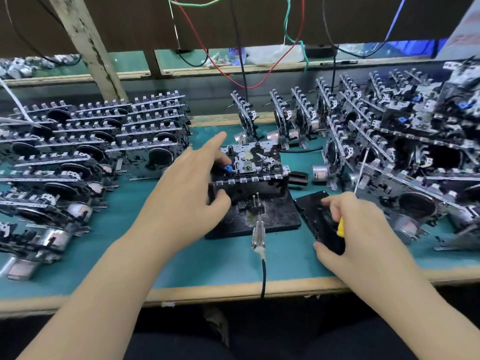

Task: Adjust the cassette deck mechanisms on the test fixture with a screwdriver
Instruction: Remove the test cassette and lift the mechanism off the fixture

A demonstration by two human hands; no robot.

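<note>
A cassette deck mechanism (255, 162) sits on the black test fixture (275, 216) at the middle of the bench. My left hand (187, 188) holds the mechanism's left end, thumb against its front side, index finger stretched out over the top. My right hand (363, 224) grips a yellow-handled screwdriver (340, 227), its thin shaft pointing up and away to the right. The same hand also holds a black cassette (322, 219) lying just right of the fixture. The screwdriver tip is apart from the mechanism.
Rows of stacked mechanisms (85, 141) fill the left of the green mat (207, 261). More mechanisms (405, 157) pile up on the right and stand upright behind the fixture. A clip with a black cable (259, 240) leads from the fixture over the front edge. Wires hang above.
</note>
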